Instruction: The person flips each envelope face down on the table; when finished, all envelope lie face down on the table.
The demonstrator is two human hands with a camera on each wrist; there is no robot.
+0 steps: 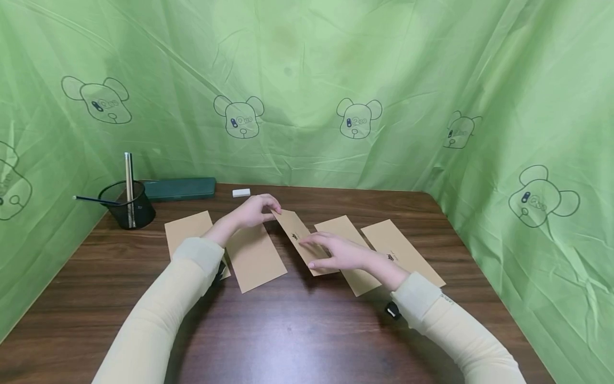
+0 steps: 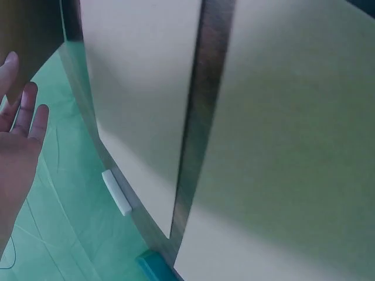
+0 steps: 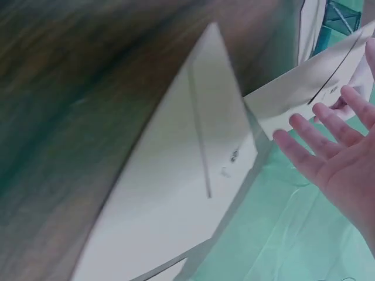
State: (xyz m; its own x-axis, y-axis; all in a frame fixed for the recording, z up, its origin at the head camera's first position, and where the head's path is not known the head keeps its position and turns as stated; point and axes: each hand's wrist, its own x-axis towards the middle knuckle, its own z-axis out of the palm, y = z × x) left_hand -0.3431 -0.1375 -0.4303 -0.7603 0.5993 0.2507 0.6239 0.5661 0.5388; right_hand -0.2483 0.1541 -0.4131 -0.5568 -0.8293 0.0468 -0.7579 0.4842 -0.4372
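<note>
Five-odd flat pieces aside, a brown paper envelope (image 1: 290, 225) with a small dark print is tilted up over the middle of the table. Its upper left corner is pinched by my left hand (image 1: 254, 212), thumb against fingers. My right hand (image 1: 342, 253) is by its right side with fingers extended; the right wrist view shows them straight and spread before the envelope (image 3: 287, 102). Whether they touch it, I cannot tell. Two envelopes lie left of it, one plain (image 1: 256, 261) and one (image 1: 189, 226) partly behind my left forearm. On the right lie two more, the nearer one (image 1: 362, 280) and a printed one (image 1: 403, 248).
A black mesh pen cup (image 1: 139, 213) with pens stands at the back left. Beside it are a dark green case (image 1: 182, 189) and a white eraser (image 1: 241, 193). Green curtains (image 1: 297, 64) enclose the brown wooden table (image 1: 288, 330).
</note>
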